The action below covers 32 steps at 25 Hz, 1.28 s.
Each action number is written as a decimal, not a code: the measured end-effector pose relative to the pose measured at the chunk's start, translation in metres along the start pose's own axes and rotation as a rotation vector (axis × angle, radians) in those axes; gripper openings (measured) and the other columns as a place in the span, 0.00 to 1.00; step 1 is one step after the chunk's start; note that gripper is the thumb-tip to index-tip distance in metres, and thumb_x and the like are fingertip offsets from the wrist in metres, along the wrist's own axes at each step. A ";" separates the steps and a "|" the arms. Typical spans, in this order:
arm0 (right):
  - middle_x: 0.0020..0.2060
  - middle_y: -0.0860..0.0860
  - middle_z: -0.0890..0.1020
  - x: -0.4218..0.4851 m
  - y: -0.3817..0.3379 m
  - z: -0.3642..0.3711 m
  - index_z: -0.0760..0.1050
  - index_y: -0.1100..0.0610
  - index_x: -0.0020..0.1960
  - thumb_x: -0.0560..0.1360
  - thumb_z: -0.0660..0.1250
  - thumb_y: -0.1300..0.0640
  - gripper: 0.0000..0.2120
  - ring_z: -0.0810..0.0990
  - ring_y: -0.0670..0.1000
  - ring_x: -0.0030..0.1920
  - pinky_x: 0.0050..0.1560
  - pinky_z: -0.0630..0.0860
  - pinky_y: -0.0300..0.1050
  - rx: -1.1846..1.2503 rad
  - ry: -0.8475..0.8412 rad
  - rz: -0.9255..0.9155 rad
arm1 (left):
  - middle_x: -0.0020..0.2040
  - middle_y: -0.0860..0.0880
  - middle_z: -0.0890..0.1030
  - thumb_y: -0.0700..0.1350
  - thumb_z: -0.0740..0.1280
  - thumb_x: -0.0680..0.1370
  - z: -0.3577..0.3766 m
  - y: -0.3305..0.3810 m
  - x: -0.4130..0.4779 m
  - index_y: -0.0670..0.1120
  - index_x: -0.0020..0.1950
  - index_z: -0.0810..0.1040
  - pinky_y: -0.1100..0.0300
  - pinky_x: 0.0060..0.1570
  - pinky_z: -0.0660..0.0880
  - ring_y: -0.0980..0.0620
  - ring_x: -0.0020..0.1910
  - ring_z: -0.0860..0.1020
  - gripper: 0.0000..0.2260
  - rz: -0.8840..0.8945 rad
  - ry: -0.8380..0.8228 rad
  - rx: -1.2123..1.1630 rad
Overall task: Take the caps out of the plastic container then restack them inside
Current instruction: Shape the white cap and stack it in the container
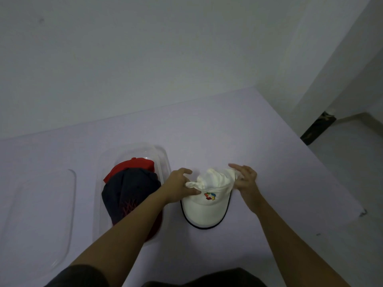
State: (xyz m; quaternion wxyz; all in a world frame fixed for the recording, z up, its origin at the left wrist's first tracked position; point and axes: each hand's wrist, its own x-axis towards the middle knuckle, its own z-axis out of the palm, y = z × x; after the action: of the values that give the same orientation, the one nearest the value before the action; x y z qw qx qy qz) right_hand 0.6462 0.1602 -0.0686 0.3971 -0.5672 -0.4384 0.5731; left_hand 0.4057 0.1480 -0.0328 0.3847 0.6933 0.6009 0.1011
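A white cap (209,193) with a coloured logo and a dark-edged brim lies on the table to the right of the clear plastic container (163,160). My left hand (180,186) pinches the cap's crumpled crown on its left side. My right hand (245,180) holds the crown's right side, fingers partly spread. Inside the container lie a dark navy cap (128,193) with a red pattern and, under it, a red cap (134,164).
The container's clear lid (41,208) lies flat on the table at the left. The table top (269,141) is pale and ends at a wall behind and an edge at the right, beyond which the floor shows.
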 end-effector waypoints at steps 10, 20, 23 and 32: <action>0.58 0.47 0.67 0.002 -0.011 -0.007 0.82 0.56 0.44 0.72 0.67 0.46 0.14 0.71 0.46 0.54 0.58 0.66 0.44 -0.751 -0.370 -0.112 | 0.41 0.47 0.77 0.50 0.60 0.80 -0.016 0.000 -0.002 0.43 0.53 0.75 0.59 0.43 0.63 0.49 0.41 0.74 0.11 0.156 -0.103 0.233; 0.51 0.49 0.78 -0.007 -0.003 0.016 0.79 0.62 0.49 0.78 0.63 0.57 0.10 0.68 0.48 0.65 0.62 0.60 0.38 -0.522 -0.087 -0.211 | 0.54 0.45 0.78 0.43 0.61 0.79 -0.014 0.008 -0.008 0.48 0.70 0.65 0.56 0.51 0.73 0.49 0.47 0.76 0.19 0.135 -0.112 0.103; 0.43 0.49 0.78 -0.013 -0.004 0.025 0.79 0.59 0.45 0.77 0.64 0.59 0.06 0.75 0.40 0.48 0.53 0.67 0.38 -0.383 -0.074 -0.201 | 0.54 0.48 0.79 0.54 0.66 0.75 -0.007 0.016 -0.006 0.52 0.67 0.67 0.57 0.48 0.73 0.51 0.47 0.76 0.22 0.091 -0.176 0.124; 0.60 0.48 0.73 -0.006 0.010 0.008 0.68 0.52 0.62 0.81 0.52 0.52 0.12 0.71 0.47 0.61 0.63 0.66 0.42 -0.059 0.021 0.097 | 0.57 0.49 0.78 0.47 0.64 0.78 -0.007 0.009 -0.005 0.45 0.58 0.76 0.66 0.50 0.66 0.55 0.52 0.74 0.11 0.262 -0.074 0.113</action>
State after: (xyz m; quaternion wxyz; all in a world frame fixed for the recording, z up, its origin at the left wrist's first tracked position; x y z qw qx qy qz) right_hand 0.6390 0.1512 -0.0768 0.3566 -0.6054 -0.4228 0.5724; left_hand 0.4070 0.1467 -0.0202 0.3503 0.7896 0.4957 0.0907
